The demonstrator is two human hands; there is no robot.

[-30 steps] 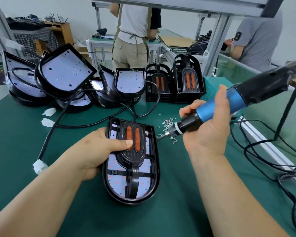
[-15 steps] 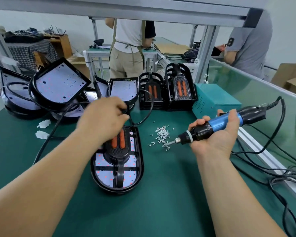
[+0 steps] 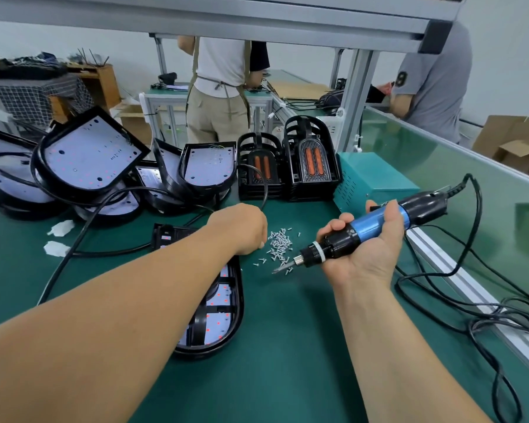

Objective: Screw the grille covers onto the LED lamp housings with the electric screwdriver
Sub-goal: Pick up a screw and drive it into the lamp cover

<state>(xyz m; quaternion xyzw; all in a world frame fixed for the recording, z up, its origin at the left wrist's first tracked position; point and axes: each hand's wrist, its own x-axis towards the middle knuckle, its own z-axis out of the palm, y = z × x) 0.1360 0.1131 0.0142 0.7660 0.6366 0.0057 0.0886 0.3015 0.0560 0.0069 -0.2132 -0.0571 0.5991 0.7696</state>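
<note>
A black LED lamp housing (image 3: pixel 217 315) with its grille cover laid on it lies flat on the green mat, mostly hidden under my left forearm. My left hand (image 3: pixel 239 227) reaches over its top end to the left edge of a pile of small silver screws (image 3: pixel 280 242); its fingertips point down and are hidden. My right hand (image 3: pixel 367 254) grips the blue and black electric screwdriver (image 3: pixel 376 221) palm up, to the right of the pile. The bit points left and down, just above a few loose screws.
Two stacks of black grille covers (image 3: pixel 313 157) stand at the back, beside a teal power box (image 3: pixel 376 184). Several uncovered lamp housings (image 3: pixel 89 154) with black cords are heaped at back left. Cables (image 3: pixel 440 285) loop along the right rail. Two people work at benches behind.
My left hand has left the grille cover and moved right to the screw pile. My right hand has lowered the screwdriver and turned palm up beside the pile.
</note>
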